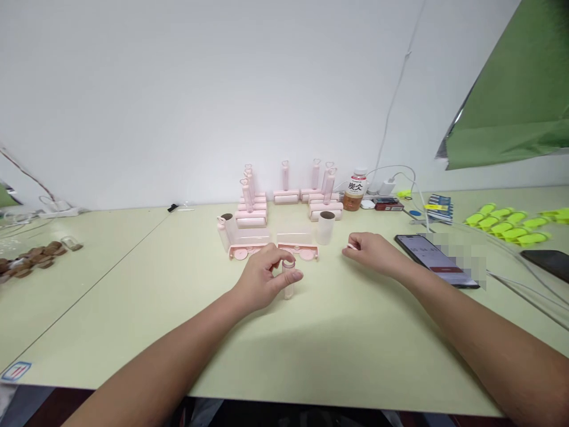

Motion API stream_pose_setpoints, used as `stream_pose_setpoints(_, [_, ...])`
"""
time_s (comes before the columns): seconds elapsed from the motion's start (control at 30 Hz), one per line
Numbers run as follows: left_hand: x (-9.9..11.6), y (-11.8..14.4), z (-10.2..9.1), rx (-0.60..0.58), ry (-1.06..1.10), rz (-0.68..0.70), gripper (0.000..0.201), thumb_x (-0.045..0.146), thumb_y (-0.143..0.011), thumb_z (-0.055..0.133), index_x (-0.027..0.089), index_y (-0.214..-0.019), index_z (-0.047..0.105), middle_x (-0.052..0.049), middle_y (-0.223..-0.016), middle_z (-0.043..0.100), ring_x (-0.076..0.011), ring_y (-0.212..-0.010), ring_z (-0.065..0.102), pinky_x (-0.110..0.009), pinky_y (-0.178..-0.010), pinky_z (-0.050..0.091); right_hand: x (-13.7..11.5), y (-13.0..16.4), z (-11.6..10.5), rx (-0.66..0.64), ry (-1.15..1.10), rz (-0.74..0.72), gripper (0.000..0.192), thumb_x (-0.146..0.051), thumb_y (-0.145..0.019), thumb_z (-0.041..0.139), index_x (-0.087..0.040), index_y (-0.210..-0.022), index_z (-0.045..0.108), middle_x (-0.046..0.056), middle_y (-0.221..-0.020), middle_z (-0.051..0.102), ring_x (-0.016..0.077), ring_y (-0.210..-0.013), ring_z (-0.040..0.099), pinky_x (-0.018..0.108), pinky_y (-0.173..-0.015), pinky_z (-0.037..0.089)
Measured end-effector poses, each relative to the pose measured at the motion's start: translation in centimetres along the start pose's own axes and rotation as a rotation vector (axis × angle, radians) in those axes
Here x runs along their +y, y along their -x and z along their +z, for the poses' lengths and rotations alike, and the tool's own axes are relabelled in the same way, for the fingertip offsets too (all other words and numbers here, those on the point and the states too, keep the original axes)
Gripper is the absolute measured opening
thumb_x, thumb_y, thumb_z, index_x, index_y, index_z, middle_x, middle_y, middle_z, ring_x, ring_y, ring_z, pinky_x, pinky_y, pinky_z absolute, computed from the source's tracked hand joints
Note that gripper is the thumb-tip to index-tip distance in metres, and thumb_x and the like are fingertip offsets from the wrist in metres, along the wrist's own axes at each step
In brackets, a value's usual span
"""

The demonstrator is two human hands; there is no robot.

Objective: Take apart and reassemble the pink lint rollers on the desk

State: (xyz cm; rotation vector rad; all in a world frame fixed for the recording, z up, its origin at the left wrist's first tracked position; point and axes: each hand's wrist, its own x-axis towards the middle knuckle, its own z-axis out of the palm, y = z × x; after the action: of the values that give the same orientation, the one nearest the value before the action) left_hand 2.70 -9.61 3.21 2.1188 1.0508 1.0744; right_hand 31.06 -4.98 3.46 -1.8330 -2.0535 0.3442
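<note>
A small clear tube point(288, 290) stands upright on the table, and my left hand point(263, 277) is closed around its upper end with thumb and fingers. To the right, just above the table, my right hand point(371, 252) is closed in a pinch on a small pink piece point(352, 247), most of it hidden by the fingers. Behind my left hand lie two pink trays point(315, 250) with round discs. Past them are translucent covers point(293, 236), a frosted cylinder point(326, 230) with a brown core, and a pink-topped tube point(223, 234).
Several pink roller cases point(251, 219) with upright heart-topped tubes point(285, 176) line the wall beside a drink bottle point(354, 193). At right are a phone point(433, 261), cables and yellow-green pieces point(507, 224). Brown round pieces point(38, 258) lie far left.
</note>
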Motion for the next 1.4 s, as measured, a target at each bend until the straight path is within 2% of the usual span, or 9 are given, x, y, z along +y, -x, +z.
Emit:
stream_pose_setpoints(0.27, [-0.5,0.1,0.7,0.069,0.283,-0.15,0.025,0.042,-0.083,0.063,0.019,-0.089,0.055,0.007,-0.063,0.043,-0.0079,-0.055,0.04,-0.021,-0.052,0.033,1.1,-2.6,2.4,0.055,-0.01,0.033,0.016,-0.033,-0.077,0.054,-0.021,-0.067,0.048,0.004,-0.072,0.064,0.0196,-0.067,0.056,0.026,-0.055,0.033])
stream_pose_setpoints(0.43, [-0.5,-0.2,1.0,0.067,0.505,-0.284,0.029,0.037,-0.079,0.068,0.021,-0.085,0.046,0.006,-0.064,0.053,-0.0099,-0.056,0.053,-0.021,-0.049,0.04,0.5,-1.8,1.3,0.126,-0.054,0.063,0.019,-0.036,-0.077,0.057,-0.021,-0.089,0.056,0.002,-0.066,0.063,0.0198,-0.063,0.058,0.027,-0.054,0.034])
stream_pose_setpoints(0.53, [-0.4,-0.3,1.4,0.024,0.673,-0.327,0.036,0.038,-0.074,0.073,0.02,-0.083,0.043,0.003,-0.073,0.061,-0.0124,-0.061,0.06,-0.022,-0.049,0.043,-1.1,0.2,0.5,0.209,-0.317,-0.076,0.023,-0.035,-0.077,0.059,-0.022,-0.096,0.056,-0.002,-0.064,0.057,0.0167,-0.06,0.053,0.027,-0.057,0.038])
stream_pose_setpoints(0.63, [-0.2,-0.3,2.1,-0.02,0.761,-0.328,0.039,0.039,-0.074,0.074,0.019,-0.082,0.041,-0.001,-0.079,0.065,-0.0126,-0.061,0.062,-0.022,-0.05,0.043,-3.4,2.4,1.0,-0.049,-0.799,-0.282,0.042,-0.038,-0.075,0.064,-0.021,-0.113,0.053,0.0,-0.076,0.057,0.0139,-0.059,0.051,0.027,-0.054,0.04])
stream_pose_setpoints(0.73, [-0.1,-0.1,3.0,-0.078,0.767,-0.319,0.04,0.04,-0.073,0.075,0.019,-0.085,0.042,-0.002,-0.082,0.064,-0.0131,-0.064,0.062,-0.023,-0.053,0.043,-5.3,3.5,1.7,-0.159,-0.976,-0.266,0.039,-0.043,-0.077,0.065,-0.019,-0.106,0.057,-0.003,-0.066,0.05,0.0114,-0.051,0.045,0.026,-0.048,0.037])
stream_pose_setpoints(0.87, [-0.4,0.3,3.5,-0.052,0.587,-0.315,0.036,0.04,-0.078,0.069,0.019,-0.1,0.05,-0.006,-0.105,0.061,-0.0124,-0.078,0.058,-0.024,-0.064,0.045,-5.3,2.3,0.2,0.074,-0.75,-0.237,0.027,-0.043,-0.077,0.062,-0.018,-0.087,0.061,-0.003,-0.061,0.05,0.0114,-0.051,0.043,0.025,-0.048,0.035])
stream_pose_setpoints(0.97, [-0.7,0.4,3.3,-0.063,0.412,-0.345,0.028,0.04,-0.082,0.063,0.02,-0.101,0.057,-0.003,-0.095,0.06,-0.0113,-0.074,0.053,-0.024,-0.064,0.043,-3.7,0.5,-1.6,0.264,-0.395,-0.168,0.021,-0.04,-0.076,0.061,-0.019,-0.077,0.061,-0.001,-0.063,0.054,0.0135,-0.057,0.047,0.026,-0.052,0.035])
stream_pose_setpoints(1.13, [-0.5,0.5,3.1,-0.162,0.291,-0.39,0.019,0.037,-0.083,0.057,0.018,-0.086,0.06,0.003,-0.069,0.052,-0.0088,-0.058,0.043,-0.021,-0.052,0.033,-2.0,-2.0,-1.6,0.177,-0.077,-0.067,0.026,-0.042,-0.077,0.059,-0.02,-0.064,0.053,-0.001,-0.059,0.055,0.0143,-0.054,0.049,0.026,-0.051,0.032])
stream_pose_setpoints(1.4, [-0.1,0.8,3.1,-0.283,0.267,-0.367,0.017,0.033,-0.082,0.056,0.017,-0.083,0.06,0.004,-0.063,0.047,-0.0085,-0.056,0.038,-0.02,-0.049,0.03,-2.4,-4.2,0.0,0.138,-0.042,-0.031,0.021,-0.039,-0.076,0.06,-0.019,-0.069,0.061,0.003,-0.071,0.066,0.0198,-0.066,0.059,0.027,-0.054,0.035])
